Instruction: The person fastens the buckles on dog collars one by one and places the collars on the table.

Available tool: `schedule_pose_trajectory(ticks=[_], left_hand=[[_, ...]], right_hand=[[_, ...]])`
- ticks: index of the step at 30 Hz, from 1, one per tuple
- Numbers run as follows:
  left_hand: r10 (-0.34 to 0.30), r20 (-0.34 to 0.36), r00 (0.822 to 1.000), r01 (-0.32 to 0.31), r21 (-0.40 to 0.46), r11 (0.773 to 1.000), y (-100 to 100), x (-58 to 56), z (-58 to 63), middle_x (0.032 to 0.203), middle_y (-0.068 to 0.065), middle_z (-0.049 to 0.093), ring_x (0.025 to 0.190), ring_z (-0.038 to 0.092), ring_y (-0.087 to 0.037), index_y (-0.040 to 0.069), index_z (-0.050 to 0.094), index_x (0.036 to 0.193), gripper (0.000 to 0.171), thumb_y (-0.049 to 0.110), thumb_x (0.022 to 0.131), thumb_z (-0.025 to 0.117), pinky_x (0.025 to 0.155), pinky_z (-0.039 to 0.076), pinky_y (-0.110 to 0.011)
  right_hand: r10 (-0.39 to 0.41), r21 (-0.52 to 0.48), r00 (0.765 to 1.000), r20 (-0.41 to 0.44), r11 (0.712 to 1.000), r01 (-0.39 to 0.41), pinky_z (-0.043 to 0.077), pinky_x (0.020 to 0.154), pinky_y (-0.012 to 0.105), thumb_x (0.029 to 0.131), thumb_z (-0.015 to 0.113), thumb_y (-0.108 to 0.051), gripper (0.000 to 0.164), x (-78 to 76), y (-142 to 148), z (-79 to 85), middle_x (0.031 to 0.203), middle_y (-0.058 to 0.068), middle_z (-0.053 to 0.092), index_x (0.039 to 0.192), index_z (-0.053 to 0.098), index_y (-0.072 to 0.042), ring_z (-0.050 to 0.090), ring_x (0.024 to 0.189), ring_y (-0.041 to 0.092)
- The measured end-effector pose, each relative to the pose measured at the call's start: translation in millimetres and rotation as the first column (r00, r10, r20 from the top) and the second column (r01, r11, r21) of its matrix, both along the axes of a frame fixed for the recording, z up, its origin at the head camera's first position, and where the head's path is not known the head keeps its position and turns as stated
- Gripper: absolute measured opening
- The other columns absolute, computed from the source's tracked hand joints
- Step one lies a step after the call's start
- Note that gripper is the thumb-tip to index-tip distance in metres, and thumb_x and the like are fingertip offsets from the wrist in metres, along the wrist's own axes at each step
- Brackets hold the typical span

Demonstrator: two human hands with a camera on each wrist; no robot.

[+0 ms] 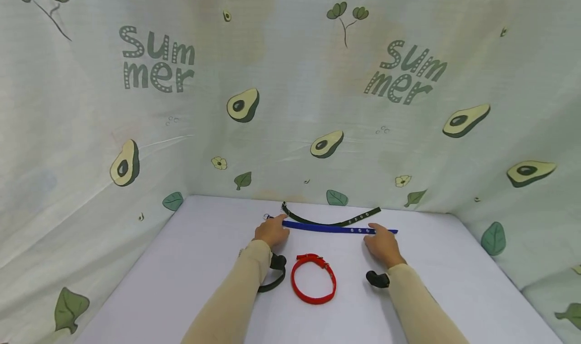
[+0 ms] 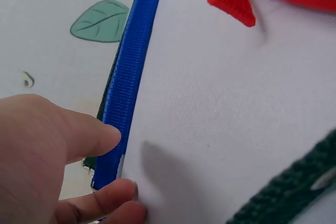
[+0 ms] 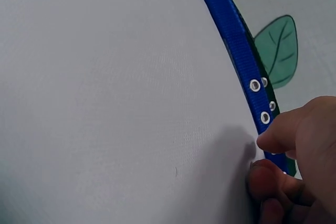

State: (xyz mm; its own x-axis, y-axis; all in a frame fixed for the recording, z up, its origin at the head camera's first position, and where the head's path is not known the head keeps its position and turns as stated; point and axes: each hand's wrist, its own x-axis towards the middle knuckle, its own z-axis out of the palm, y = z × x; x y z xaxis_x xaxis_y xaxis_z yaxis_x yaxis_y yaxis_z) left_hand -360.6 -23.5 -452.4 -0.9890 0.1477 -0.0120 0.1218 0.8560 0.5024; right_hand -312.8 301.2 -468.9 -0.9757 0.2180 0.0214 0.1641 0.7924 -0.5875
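Note:
A blue collar (image 1: 317,227) with metal eyelets stretches nearly straight from side to side between both hands. My left hand (image 1: 272,231) pinches it near its left end, thumb (image 2: 100,139) lying on the blue webbing. Towards the other end, my right hand (image 1: 382,244) pinches the eyelet part between thumb (image 3: 281,132) and fingers. Just behind it lies a dark green collar (image 1: 313,221), also with eyelets. In front, a red collar (image 1: 335,283) is closed into a ring on the table.
Partly hidden by the left forearm, a dark green band (image 1: 274,284) curves on the white table (image 1: 181,263). Black wrist cameras (image 1: 378,279) sit at both wrists. A printed cloth (image 1: 281,56) hangs behind the table and along its sides.

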Motion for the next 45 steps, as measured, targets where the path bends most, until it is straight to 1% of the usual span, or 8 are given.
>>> schedule_pose_trajectory(ticks=[5, 10, 17, 23, 34, 39, 43, 45], left_hand=[[0.003, 0.025, 1.000, -0.002, -0.035, 0.999, 0, -2.2, 4.1, 0.139, -0.011, 0.059, 0.126, 0.054, -0.037, 0.021, 0.058, 0.142, 0.047, 0.024, 0.096, 0.064, 0.098, 0.044, -0.056], [0.006, 0.015, 1.000, -0.005, -0.068, 0.998, 0, -4.3, 5.5, 0.129, -0.011, 0.065, 0.116, 0.059, -0.036, 0.018, 0.064, 0.132, 0.038, 0.021, 0.094, 0.066, 0.092, 0.046, -0.054], [0.012, 0.024, 1.000, -0.010, -0.067, 0.998, -2, -6.6, 2.6, 0.118, -0.009, 0.069, 0.105, 0.061, -0.032, 0.016, 0.068, 0.123, 0.032, 0.018, 0.092, 0.068, 0.088, 0.047, -0.052], [-0.005, -0.033, 0.999, 0.003, -0.062, 0.998, -4, -8.8, -4.7, 0.095, -0.002, 0.068, 0.087, 0.060, -0.025, 0.018, 0.070, 0.097, 0.007, 0.018, 0.090, 0.072, 0.077, 0.049, -0.047], [-0.035, -0.190, 0.981, 0.059, 0.124, 0.991, -6, 2.6, 4.7, 0.101, -0.002, 0.072, 0.092, 0.064, -0.023, 0.018, 0.076, 0.101, 0.013, 0.025, 0.090, 0.075, 0.081, 0.051, -0.043], [0.011, -0.299, 0.954, 0.073, 0.268, 0.961, -5, 17.9, 9.8, 0.105, -0.002, 0.073, 0.100, 0.066, -0.024, 0.016, 0.077, 0.102, 0.018, 0.030, 0.094, 0.070, 0.086, 0.052, -0.043], [0.086, -0.400, 0.913, 0.071, 0.362, 0.929, -4, 34.2, 14.9, 0.096, 0.001, 0.074, 0.088, 0.067, -0.017, 0.013, 0.076, 0.103, 0.014, 0.023, 0.097, 0.068, 0.076, 0.054, -0.036], [0.099, -0.455, 0.885, 0.081, 0.359, 0.930, -3, 42.5, 17.8, 0.091, 0.002, 0.072, 0.079, 0.066, -0.014, 0.012, 0.074, 0.107, 0.014, 0.021, 0.099, 0.065, 0.069, 0.054, -0.033]], right_hand=[[0.005, 0.037, 1.000, -0.030, 0.999, -0.004, 0.034, 0.107, 0.062, 0.091, 0.052, -0.009, 0.049, -1.6, -2, 1.8, 0.138, 0.034, 0.050, 0.138, 0.051, 0.008, 0.044, 0.129, 0.053], [-0.003, 0.058, 0.997, -0.079, 0.998, 0.008, 0.045, 0.091, 0.057, 0.087, 0.056, -0.007, 0.032, -1.9, -2, 0.8, 0.112, 0.030, 0.063, 0.114, 0.059, 0.008, 0.059, 0.103, 0.045], [0.002, 0.043, 0.997, -0.073, 0.999, 0.001, 0.047, 0.083, 0.052, 0.086, 0.060, -0.008, 0.023, -0.8, 0, -1.5, 0.100, 0.025, 0.065, 0.104, 0.060, 0.006, 0.060, 0.093, 0.039], [-0.014, 0.017, 0.995, -0.097, 1.000, 0.015, 0.046, 0.079, 0.050, 0.084, 0.062, -0.008, 0.017, 5.7, 4, -3.1, 0.094, 0.021, 0.064, 0.097, 0.060, 0.002, 0.058, 0.088, 0.036], [-0.075, -0.021, 0.992, -0.100, 0.997, 0.073, 0.045, 0.071, 0.042, 0.096, 0.060, -0.034, 0.035, 15.9, 4, -0.8, 0.079, 0.009, 0.065, 0.093, 0.066, 0.001, 0.059, 0.079, 0.028], [-0.122, -0.060, 0.969, -0.216, 0.992, 0.112, 0.045, 0.067, 0.037, 0.093, 0.065, -0.025, 0.025, 21.2, -4, -5.9, 0.072, 0.005, 0.066, 0.092, 0.067, 0.000, 0.062, 0.073, 0.026], [-0.169, -0.131, 0.940, -0.295, 0.982, 0.136, 0.048, 0.071, 0.040, 0.091, 0.067, -0.021, 0.026, 28.1, -16, -6.2, 0.081, 0.013, 0.072, 0.101, 0.068, 0.003, 0.067, 0.078, 0.030], [-0.185, -0.161, 0.925, -0.332, 0.977, 0.138, 0.051, 0.077, 0.043, 0.092, 0.068, -0.020, 0.031, 31.9, -23, -5.2, 0.093, 0.019, 0.073, 0.109, 0.067, 0.006, 0.069, 0.086, 0.033]])
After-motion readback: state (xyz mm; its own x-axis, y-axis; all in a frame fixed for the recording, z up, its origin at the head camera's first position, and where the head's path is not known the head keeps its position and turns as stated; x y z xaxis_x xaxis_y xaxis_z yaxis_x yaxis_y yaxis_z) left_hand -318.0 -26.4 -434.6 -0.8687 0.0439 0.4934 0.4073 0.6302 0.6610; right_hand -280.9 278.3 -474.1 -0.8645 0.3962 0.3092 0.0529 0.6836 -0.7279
